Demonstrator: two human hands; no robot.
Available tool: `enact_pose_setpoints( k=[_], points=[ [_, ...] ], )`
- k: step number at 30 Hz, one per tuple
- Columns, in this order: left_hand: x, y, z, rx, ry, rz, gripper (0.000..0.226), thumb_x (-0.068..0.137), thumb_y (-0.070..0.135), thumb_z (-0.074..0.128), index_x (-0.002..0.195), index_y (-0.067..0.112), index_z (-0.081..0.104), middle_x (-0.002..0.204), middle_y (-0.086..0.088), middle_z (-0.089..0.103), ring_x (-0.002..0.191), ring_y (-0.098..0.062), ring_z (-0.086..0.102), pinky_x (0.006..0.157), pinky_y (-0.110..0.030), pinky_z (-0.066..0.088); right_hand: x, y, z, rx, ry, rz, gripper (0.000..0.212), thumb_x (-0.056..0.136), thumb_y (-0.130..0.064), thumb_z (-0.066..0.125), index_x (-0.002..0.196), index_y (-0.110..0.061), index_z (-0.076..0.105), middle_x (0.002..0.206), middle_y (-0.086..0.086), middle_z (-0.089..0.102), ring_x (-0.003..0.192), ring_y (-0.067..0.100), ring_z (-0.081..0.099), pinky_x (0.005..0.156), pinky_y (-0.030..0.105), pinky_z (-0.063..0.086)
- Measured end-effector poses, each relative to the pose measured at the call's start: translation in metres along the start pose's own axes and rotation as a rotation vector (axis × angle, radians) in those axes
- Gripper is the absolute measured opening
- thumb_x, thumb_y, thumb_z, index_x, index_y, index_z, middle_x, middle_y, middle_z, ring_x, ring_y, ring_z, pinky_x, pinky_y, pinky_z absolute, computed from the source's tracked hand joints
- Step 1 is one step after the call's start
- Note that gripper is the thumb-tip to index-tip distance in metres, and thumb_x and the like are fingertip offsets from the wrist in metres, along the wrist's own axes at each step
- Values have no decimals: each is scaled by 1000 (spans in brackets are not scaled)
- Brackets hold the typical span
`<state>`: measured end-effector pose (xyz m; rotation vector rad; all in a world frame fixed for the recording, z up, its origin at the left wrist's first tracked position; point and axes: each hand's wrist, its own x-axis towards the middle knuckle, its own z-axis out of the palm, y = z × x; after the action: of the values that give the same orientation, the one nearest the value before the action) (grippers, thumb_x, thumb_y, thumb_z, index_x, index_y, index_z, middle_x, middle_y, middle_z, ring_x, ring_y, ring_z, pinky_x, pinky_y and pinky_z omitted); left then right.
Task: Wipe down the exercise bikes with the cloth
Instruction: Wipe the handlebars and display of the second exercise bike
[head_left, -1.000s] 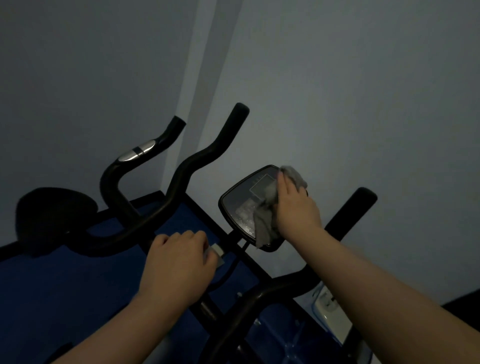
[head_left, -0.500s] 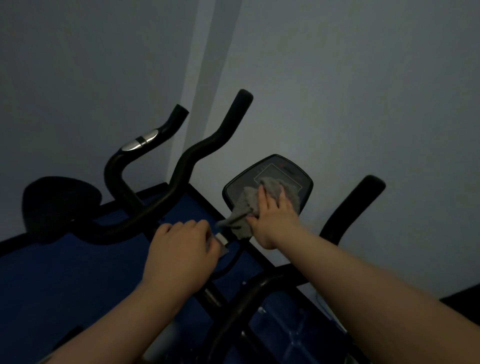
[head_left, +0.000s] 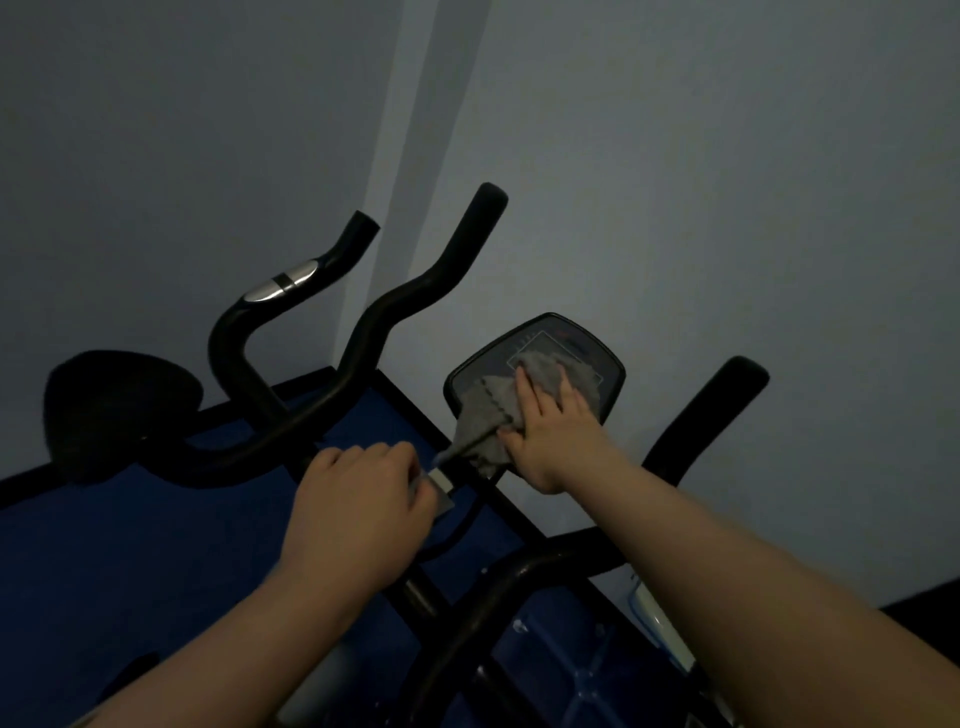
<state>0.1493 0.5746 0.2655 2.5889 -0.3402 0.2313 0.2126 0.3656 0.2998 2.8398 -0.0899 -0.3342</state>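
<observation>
A black exercise bike fills the lower view, with curved handlebars (head_left: 395, 306) and a dark console (head_left: 571, 338) tilted toward me. A grey cloth (head_left: 488, 410) lies spread over the console's face and hangs off its lower left edge. My right hand (head_left: 550, 431) lies flat on the cloth, fingers pointing up the screen, pressing it to the console. My left hand (head_left: 358, 509) is closed around the centre of the handlebar, next to a small pale tag. The bar under that hand is hidden.
A second bike's handlebar with a silver sensor (head_left: 280, 283) and a dark saddle (head_left: 119, 400) stand at the left. Blue floor mats (head_left: 130, 561) lie below. Grey walls meet in a corner behind. A white object (head_left: 654, 618) sits low on the right.
My right hand has slid with the cloth from the console's right edge down across its face to the lower middle. The left hand has kept its hold on the bar.
</observation>
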Motion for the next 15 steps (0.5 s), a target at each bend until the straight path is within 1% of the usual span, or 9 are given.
enact_pose_setpoints(
  k=[2, 5, 7, 10, 12, 14, 15],
  points=[
    [0, 1, 0, -1, -7, -1, 23, 93, 42, 37, 92, 30, 57, 89, 13, 62, 82, -9, 55, 87, -28, 35, 0, 12, -6, 18, -56, 66, 77, 96, -57, 16, 143, -18, -31, 159, 9, -16, 141, 35, -27, 115, 44, -11],
    [0, 1, 0, 12, 3, -8, 23, 93, 42, 36, 91, 30, 56, 87, 13, 61, 80, -9, 55, 87, -28, 36, 17, 13, -25, 164, -82, 109, 82, 93, -61, 21, 146, -18, -25, 158, 9, -19, 140, 34, -30, 114, 43, -16],
    [0, 2, 1, 7, 8, -12, 22, 93, 42, 36, 91, 30, 55, 86, 13, 61, 79, -9, 54, 86, -27, 36, 31, 4, -32, 256, -41, 130, 88, 88, -68, 21, 148, -18, -22, 159, 8, -18, 138, 33, -33, 112, 45, -19],
    [0, 1, 2, 4, 22, -16, 22, 94, 41, 37, 91, 31, 55, 85, 14, 60, 78, -8, 54, 85, -26, 34, 42, -18, -27, 298, 75, 172, 93, 84, -76, 10, 147, -16, -21, 159, 9, -16, 139, 33, -32, 112, 47, -21],
    [0, 1, 2, 2, 27, -15, 22, 94, 41, 37, 91, 29, 56, 84, 13, 60, 77, -8, 54, 85, -26, 35, 37, -24, -17, 219, 147, 166, 83, 90, -69, 7, 147, -15, -22, 160, 9, -13, 141, 33, -28, 114, 46, -18],
    [1, 1, 1, 6, 19, -14, 23, 94, 40, 37, 91, 29, 57, 85, 13, 61, 77, -8, 54, 85, -27, 36, 26, -19, -11, 103, 173, 98, 74, 97, -56, 17, 148, -17, -19, 161, 7, -6, 144, 33, -19, 117, 46, -9],
    [1, 2, 1, 12, 16, -13, 23, 94, 40, 37, 91, 29, 57, 86, 13, 61, 78, -8, 55, 85, -27, 36, 19, -12, -11, 80, 195, 66, 71, 99, -51, 23, 150, -19, -14, 161, 5, -1, 145, 32, -12, 118, 47, -1]
  ],
)
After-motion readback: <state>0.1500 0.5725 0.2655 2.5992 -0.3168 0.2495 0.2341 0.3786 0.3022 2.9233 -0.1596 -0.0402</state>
